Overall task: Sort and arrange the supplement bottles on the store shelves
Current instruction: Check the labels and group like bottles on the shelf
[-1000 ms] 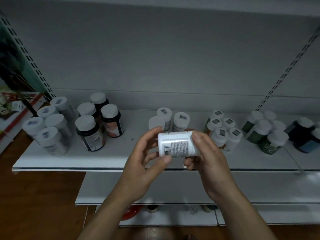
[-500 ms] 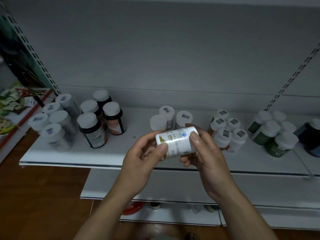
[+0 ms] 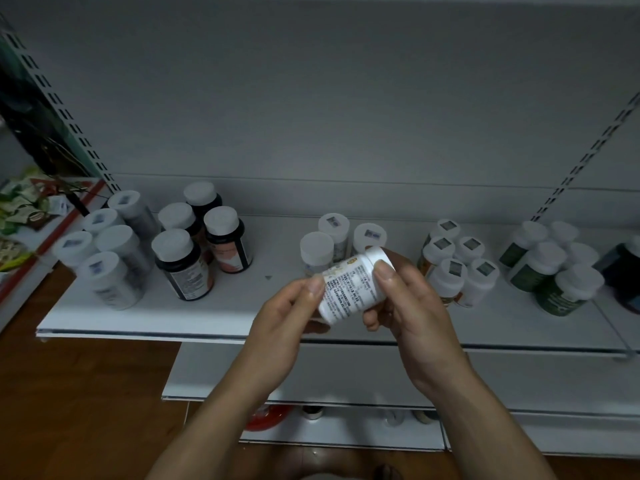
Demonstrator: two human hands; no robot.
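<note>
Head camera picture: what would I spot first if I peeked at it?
First you'd spot the white bottle in the middle of the picture, tipped on its side and held between the left hand and the right hand. Behind it, the white shelf carries clusters of bottles: dark bottles towards the left and green-labelled bottles on the right.

Dark bottle (image 3: 621,277) half past the right edge — label print on white bottle (image 3: 348,289) illegibly small.

Shelf: a white shelf (image 3: 242,306), on which upright, white-capped bottles are grouped.
Far left: five pale bottles (image 3: 110,251).
Left: four dark bottles (image 3: 194,258).
Centre: three white bottles (image 3: 317,249).
Right: five orange-labelled bottles (image 3: 457,271), then green-labelled bottles (image 3: 550,271).
</note>
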